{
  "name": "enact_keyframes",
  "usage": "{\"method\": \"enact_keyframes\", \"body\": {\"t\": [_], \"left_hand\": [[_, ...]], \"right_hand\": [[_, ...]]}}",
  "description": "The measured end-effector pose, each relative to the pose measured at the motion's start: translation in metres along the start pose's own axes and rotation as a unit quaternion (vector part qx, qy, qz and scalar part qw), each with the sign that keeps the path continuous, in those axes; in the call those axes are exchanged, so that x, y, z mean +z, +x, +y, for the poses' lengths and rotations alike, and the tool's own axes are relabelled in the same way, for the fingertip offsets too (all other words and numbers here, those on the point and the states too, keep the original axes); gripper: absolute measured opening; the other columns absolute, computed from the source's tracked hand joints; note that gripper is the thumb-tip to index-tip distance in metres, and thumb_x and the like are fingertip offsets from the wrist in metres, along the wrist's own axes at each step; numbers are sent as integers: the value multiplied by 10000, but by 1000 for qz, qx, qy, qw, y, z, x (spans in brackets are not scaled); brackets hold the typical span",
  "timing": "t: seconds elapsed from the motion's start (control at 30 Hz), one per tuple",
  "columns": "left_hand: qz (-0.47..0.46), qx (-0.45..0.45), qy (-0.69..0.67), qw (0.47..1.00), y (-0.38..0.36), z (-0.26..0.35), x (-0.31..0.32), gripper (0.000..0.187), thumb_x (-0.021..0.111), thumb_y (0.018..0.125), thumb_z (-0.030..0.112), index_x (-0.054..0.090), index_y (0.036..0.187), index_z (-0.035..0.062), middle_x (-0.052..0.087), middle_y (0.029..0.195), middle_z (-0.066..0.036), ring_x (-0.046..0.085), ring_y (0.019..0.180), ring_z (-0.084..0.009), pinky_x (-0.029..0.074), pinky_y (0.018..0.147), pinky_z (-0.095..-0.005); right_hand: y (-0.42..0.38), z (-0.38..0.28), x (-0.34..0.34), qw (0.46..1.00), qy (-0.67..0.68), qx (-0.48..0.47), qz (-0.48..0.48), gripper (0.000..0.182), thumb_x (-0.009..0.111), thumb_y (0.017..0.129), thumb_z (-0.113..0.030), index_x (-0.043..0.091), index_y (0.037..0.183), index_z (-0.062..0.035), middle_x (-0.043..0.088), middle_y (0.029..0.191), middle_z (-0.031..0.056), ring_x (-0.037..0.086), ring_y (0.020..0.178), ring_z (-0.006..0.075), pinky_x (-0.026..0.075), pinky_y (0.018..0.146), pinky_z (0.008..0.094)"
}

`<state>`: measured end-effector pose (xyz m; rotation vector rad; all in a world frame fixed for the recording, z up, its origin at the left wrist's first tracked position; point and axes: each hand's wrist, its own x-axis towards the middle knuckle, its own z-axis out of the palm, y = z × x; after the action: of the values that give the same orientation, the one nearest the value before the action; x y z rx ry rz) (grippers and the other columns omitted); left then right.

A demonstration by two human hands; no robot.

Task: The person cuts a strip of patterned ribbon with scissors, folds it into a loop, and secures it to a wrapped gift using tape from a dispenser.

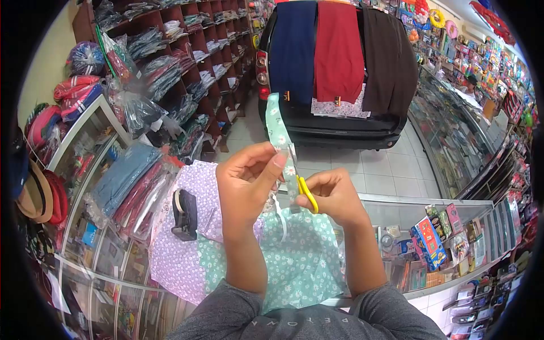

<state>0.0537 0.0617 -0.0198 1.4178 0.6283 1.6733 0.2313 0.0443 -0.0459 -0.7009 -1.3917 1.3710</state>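
My left hand pinches a narrow strip of mint-green floral paper, which stands upright above my fingers. In my right hand is a pair of scissors with yellow handles, its blades pointing up along the strip's right edge. A thin white curl hangs below my left hand. Under both hands, a mint-green daisy-patterned sheet lies on the glass counter, next to a purple floral sheet. A black tape dispenser rests on the purple sheet.
Plastic-wrapped clothes are piled on the counter at left, before shelves of packed garments. Boxed goods sit at right. Beyond the counter stands a black car draped with blue, red and dark-brown cloths. Another person is at far right.
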Motion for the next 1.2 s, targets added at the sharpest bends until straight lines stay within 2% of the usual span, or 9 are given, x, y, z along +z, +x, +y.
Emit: {"method": "enact_keyframes", "body": {"t": [0.3, 0.37, 0.47, 0.53, 0.73, 0.87, 0.97, 1.03, 1.2], "left_hand": [[-14, -13, -10, 1000, -1, 4, 0, 205, 732, 860, 83, 671, 1020, -28, 693, 816, -71, 622, 641, -80, 447, 527, -196], [-23, -42, -8, 999, 0, 3, -4, 185, 725, 870, 103, 683, 990, -31, 687, 787, -72, 615, 633, -78, 438, 514, -196], [18, -7, 25, 1000, 1, 1, 1, 173, 726, 874, 126, 696, 945, -30, 678, 754, -63, 603, 622, -69, 432, 505, -195], [19, -15, 28, 999, -1, 4, 1, 170, 730, 871, 129, 701, 930, -28, 678, 747, -61, 604, 622, -69, 433, 504, -194], [14, -15, 44, 999, -1, 4, 0, 179, 742, 862, 135, 704, 928, -26, 682, 751, -53, 607, 619, -66, 438, 507, -192], [3, -24, 43, 999, -1, 3, -2, 184, 745, 861, 136, 704, 934, -27, 683, 741, -49, 598, 611, -55, 434, 514, -186], [-19, -23, 44, 999, -2, 3, -3, 187, 745, 862, 131, 704, 947, -30, 681, 735, -50, 606, 615, -58, 427, 522, -181], [-18, -31, 47, 998, -2, 3, -2, 186, 744, 862, 126, 704, 953, -31, 679, 732, -49, 605, 614, -58, 424, 525, -180], [-16, -23, 41, 999, -2, 1, -1, 180, 744, 860, 105, 703, 966, -34, 680, 738, -50, 599, 613, -57, 428, 532, -181]], "right_hand": [[-1, -3, -5, 999, -22, 28, 16, 220, 819, 749, -56, 730, 920, 51, 711, 774, 75, 649, 683, 85, 510, 621, 212], [0, -3, -6, 999, -32, 30, 16, 218, 821, 748, -57, 731, 915, 51, 710, 770, 76, 649, 681, 85, 509, 618, 212], [1, -1, -6, 999, -48, 19, 11, 219, 822, 749, -58, 731, 915, 52, 709, 763, 74, 646, 675, 83, 508, 614, 212], [0, -3, -2, 999, -24, 30, 32, 217, 835, 701, -17, 727, 876, 54, 687, 724, 72, 590, 604, 90, 448, 552, 226], [0, -4, -6, 998, -38, 35, 22, 211, 833, 694, -10, 726, 864, 54, 689, 726, 76, 594, 603, 95, 457, 555, 230], [-1, -9, -5, 997, -42, 51, 26, 204, 829, 696, -9, 727, 862, 52, 689, 722, 72, 598, 608, 94, 458, 558, 229], [-2, -4, -8, 999, -38, 28, 18, 204, 830, 697, -20, 729, 860, 49, 687, 715, 66, 595, 607, 88, 451, 554, 221], [-3, -4, -11, 998, -58, 6, -5, 209, 823, 749, -61, 735, 900, 52, 704, 734, 72, 629, 647, 74, 478, 576, 204], [-3, -7, -11, 998, -53, 23, 5, 212, 827, 745, -64, 734, 897, 52, 705, 742, 70, 629, 651, 73, 478, 578, 203]]}}
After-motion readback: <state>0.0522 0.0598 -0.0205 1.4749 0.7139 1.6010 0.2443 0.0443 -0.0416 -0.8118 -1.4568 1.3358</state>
